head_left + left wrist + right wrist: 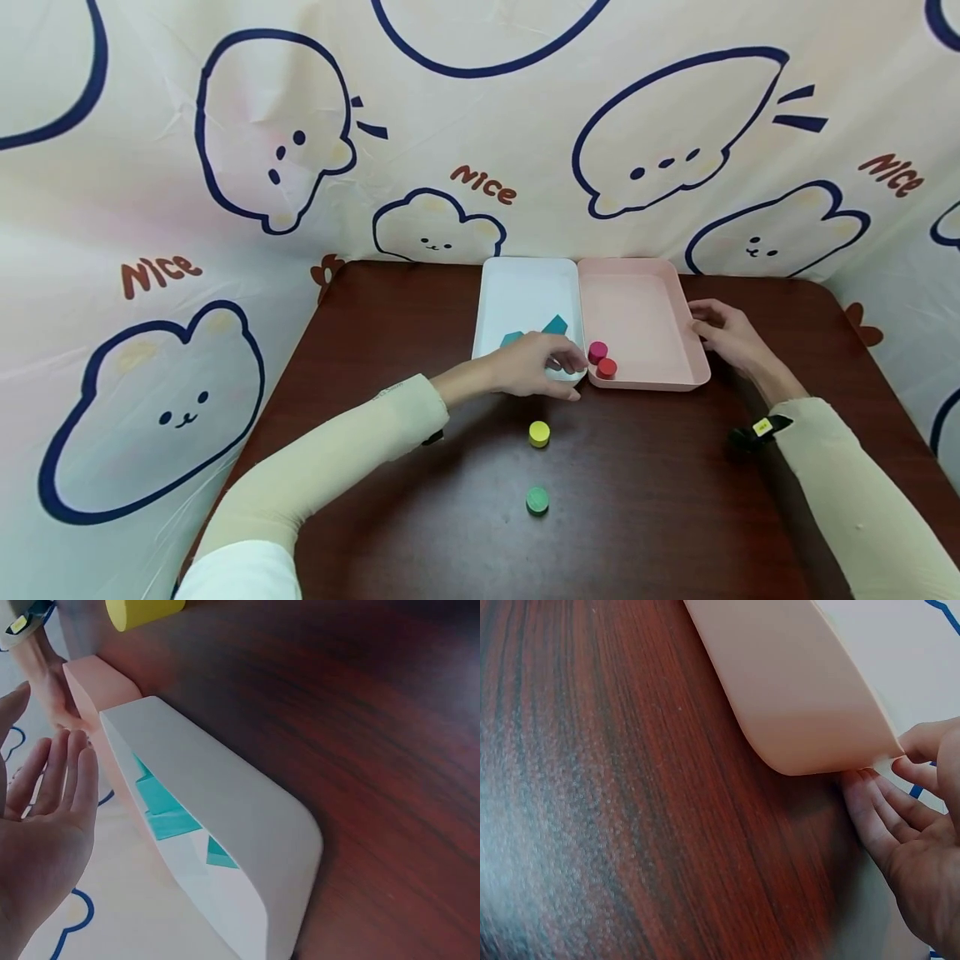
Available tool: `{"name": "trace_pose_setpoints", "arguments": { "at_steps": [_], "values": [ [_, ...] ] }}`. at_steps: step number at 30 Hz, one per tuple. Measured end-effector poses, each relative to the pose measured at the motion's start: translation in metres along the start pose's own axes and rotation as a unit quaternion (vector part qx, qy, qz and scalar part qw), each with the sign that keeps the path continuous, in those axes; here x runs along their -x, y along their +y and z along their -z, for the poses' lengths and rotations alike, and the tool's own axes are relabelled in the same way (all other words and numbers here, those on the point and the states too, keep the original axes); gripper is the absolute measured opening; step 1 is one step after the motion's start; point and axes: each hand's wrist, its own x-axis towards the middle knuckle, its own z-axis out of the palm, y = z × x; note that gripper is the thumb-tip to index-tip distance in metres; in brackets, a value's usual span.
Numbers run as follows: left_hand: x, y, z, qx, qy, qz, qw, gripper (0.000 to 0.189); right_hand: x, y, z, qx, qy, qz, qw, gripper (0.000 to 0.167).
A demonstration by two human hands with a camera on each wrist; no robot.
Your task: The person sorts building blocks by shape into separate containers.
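Observation:
My left hand (534, 364) hovers over the front of the white tray (528, 279), fingers loosely extended and nothing between them. Inside that tray lie teal blocks (555, 325), partly covered by the hand in the head view. At the right side of the pink tray (637, 308), my right hand (731, 337) holds the rim between its upper digits, while its other fingers lie along the outer wall. A magenta cylinder (597, 352) and a red cylinder (607, 368) sit in the pink tray's front left corner.
A yellow cylinder (538, 433) stands on the dark wooden table (637, 500) before the trays, with a green cylinder (537, 500) nearer to me. The trays stand side by side near the back edge, against a printed curtain (450, 125).

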Motion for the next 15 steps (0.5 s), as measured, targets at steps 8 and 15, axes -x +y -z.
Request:
{"name": "trace_pose_setpoints", "arguments": {
  "at_steps": [8, 15],
  "values": [
    [0.019, 0.000, -0.003, -0.002, -0.024, -0.026, 0.9994, 0.047, 0.000, -0.001, 0.001, 0.002, -0.002, -0.007, 1.0000, 0.055],
    [0.029, -0.003, -0.009, 0.020, -0.051, -0.012, 0.9984, 0.048, 0.001, -0.001, 0.001, 0.002, -0.004, -0.012, 0.9999, 0.056]
  ]
}}
